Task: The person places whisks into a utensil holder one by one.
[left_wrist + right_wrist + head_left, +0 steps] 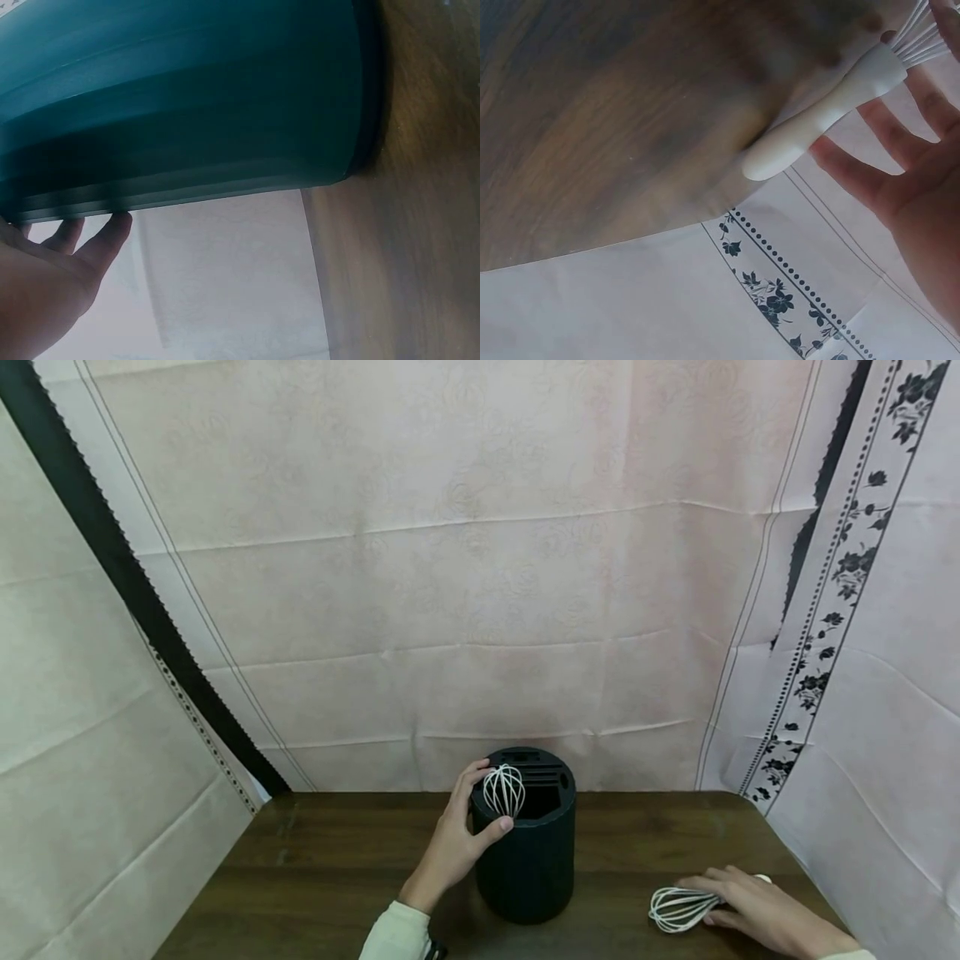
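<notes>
A dark green cylindrical utensil holder (525,868) with a slotted top stands upright on the table. One white wire whisk (503,792) sits in its opening, wires up, its handle hidden inside. My left hand (461,835) grips the holder's left upper side, thumb at the front rim beside those wires; in the left wrist view its fingers (112,236) touch the holder wall. To the right, my right hand (757,906) holds a second whisk (678,910) low over the table near the neck. In the right wrist view, that whisk's pale handle (817,116) crosses the fingers.
The brown wooden table (315,877) ends at a back edge just behind the holder. Pale cloth (465,577) hangs behind and along both sides, with a floral border (813,685) at the right.
</notes>
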Demonstrator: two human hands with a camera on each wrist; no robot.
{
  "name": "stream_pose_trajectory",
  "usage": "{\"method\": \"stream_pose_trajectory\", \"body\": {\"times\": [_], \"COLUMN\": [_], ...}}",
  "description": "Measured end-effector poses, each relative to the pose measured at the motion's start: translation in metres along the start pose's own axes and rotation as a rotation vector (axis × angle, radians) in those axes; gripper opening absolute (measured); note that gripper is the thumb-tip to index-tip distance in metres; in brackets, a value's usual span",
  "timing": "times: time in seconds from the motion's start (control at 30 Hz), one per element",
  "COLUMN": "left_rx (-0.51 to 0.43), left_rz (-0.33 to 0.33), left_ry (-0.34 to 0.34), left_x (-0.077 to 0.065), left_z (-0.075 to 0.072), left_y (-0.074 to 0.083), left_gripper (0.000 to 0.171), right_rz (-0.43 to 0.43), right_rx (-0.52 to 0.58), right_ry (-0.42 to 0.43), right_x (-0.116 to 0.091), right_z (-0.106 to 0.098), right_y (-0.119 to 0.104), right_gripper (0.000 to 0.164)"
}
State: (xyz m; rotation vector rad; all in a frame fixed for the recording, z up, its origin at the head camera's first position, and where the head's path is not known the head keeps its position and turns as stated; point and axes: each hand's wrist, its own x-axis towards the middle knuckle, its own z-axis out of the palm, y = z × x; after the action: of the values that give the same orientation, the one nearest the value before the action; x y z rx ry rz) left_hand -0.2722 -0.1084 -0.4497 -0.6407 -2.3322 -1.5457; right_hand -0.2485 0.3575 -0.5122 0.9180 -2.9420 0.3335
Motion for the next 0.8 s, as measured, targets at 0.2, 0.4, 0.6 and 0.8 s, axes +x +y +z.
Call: {"method": "stream_pose_trajectory", "body": {"times": [0.2,0.4,0.6,0.8], "left_rx": [0.000,-0.017,-0.017,-0.025], "left_rz": [0.004,0.012,-0.004,-0.009], "left_ry": [0.005,0.005,0.005,-0.002], "left_x": [0.000,0.000,0.000,0.001], "left_z": [-0.001,0.000,0.001,0.002], "left_y": [-0.002,-0.002,-0.001,-0.002], "left_gripper": [0.072,0.071,0.072,0.072], "right_rz": [-0.026,-0.035,-0.074,-0.070], "right_rx": [-0.035,-0.118,-0.152,-0.117], "right_ry": [0.046,0.100,0.192,0.212], "right_x": [0.001,0.002,0.009,0.019], "right_z": [0.002,0.006,0.010,0.016], "right_y": [-0.003,-0.012,-0.024,-0.036], "right_gripper": [0.044,0.046,0.043,0.043]}}
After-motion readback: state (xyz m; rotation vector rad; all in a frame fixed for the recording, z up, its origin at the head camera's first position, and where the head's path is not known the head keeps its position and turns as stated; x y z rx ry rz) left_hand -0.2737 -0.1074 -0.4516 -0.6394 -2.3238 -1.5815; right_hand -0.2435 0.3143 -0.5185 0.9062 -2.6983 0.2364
